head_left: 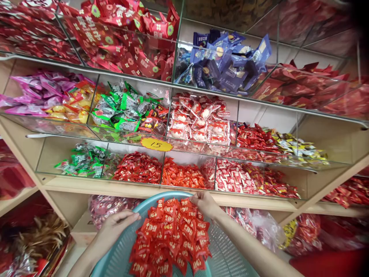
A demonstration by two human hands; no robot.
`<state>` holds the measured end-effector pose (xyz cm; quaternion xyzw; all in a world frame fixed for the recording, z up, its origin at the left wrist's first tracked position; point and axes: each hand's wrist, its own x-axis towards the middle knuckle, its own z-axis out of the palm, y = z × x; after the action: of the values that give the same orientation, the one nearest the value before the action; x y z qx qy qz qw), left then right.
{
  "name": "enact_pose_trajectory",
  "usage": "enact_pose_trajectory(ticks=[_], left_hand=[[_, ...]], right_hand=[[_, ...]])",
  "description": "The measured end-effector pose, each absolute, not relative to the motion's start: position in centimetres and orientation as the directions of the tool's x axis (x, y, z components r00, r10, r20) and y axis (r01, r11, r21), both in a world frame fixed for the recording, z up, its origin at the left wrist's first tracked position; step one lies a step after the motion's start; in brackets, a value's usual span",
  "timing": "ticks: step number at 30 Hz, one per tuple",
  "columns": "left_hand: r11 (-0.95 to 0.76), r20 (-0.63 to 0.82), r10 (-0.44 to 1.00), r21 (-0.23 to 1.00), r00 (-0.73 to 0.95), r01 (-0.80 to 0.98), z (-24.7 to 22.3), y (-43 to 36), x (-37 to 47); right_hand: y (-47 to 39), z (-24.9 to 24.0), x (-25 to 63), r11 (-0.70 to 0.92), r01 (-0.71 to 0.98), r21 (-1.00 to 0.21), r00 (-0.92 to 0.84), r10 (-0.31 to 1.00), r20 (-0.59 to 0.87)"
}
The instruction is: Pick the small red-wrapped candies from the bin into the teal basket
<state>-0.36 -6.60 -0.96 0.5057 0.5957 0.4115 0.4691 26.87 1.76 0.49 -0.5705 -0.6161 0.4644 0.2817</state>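
Observation:
A teal plastic basket (227,246) with slotted walls is at the bottom centre, holding a heap of small red candy packets (173,234) with gold print. My left hand (118,227) is at the basket's left rim, thumb and fingers pressed together over the edge. At the far rim, right of centre, my right hand (206,204) has its fingers closed beside the red packets, on or just inside the rim. Just beyond the basket, a shelf compartment holds similar orange-red packets (183,173).
Clear-fronted shelves of wrapped candy rise ahead, with a wooden shelf edge (109,188) right behind the basket. A yellow price tag (156,144) reads 15. Bagged candy (112,207) and a cardboard box (83,231) sit below. A wooden post (325,181) slants at the right.

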Motion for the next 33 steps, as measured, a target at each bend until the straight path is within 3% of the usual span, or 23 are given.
enact_pose_trajectory(ticks=[19, 28, 33], left_hand=[[0.144, -0.136, 0.989, 0.964, -0.048, 0.224, -1.3, -6.5, -0.6], [0.144, -0.138, 0.989, 0.968, -0.045, 0.205, -1.0, -6.5, -0.5], [0.176, -0.169, 0.984, 0.969, -0.056, 0.173, -1.3, -6.5, -0.6]], right_hand=[[2.6, -1.9, 26.9, 0.137, 0.611, -0.780, -0.065, 0.990, 0.124], [2.9, 3.9, 27.7, 0.402, 0.717, -0.569, -0.279, 0.914, 0.295], [6.0, 6.2, 25.7, 0.531, 0.806, -0.262, -0.439, 0.833, 0.337]])
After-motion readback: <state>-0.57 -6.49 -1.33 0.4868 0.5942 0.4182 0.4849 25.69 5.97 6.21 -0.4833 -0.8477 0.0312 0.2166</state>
